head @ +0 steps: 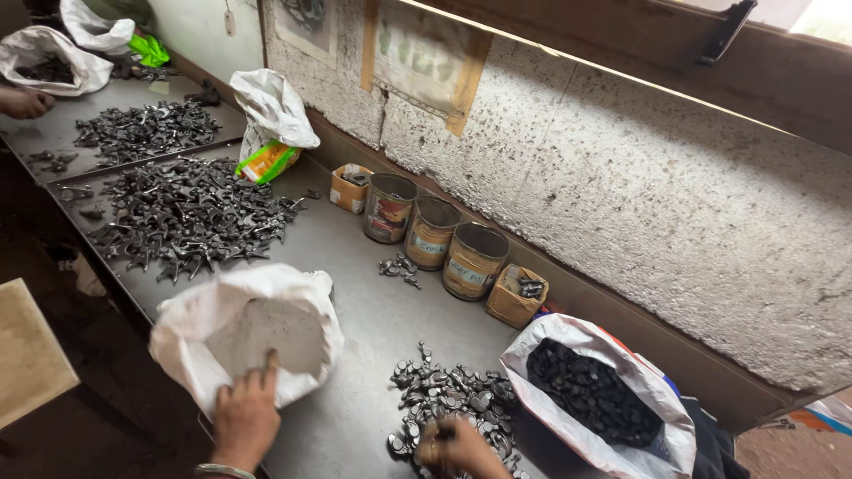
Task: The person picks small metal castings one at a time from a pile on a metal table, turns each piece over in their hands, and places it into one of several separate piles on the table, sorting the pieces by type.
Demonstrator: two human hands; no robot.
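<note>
My left hand [245,415] grips the near rim of an open white sack [244,330] that stands on the grey metal bench [355,257]. My right hand [457,450] rests in a pile of small grey metal pieces [448,395] at the bench's near edge, fingers curled on some of them. A second white sack [652,390] full of dark pieces lies open to the right of that pile.
Three tin cans [432,232] and two small cardboard boxes [515,297] line the rough wall. A big heap of dark forged metal parts [186,217] spreads at left, another heap [146,131] beyond it. More white sacks [271,111] sit further back. Another person's hand [25,103] rests at far left.
</note>
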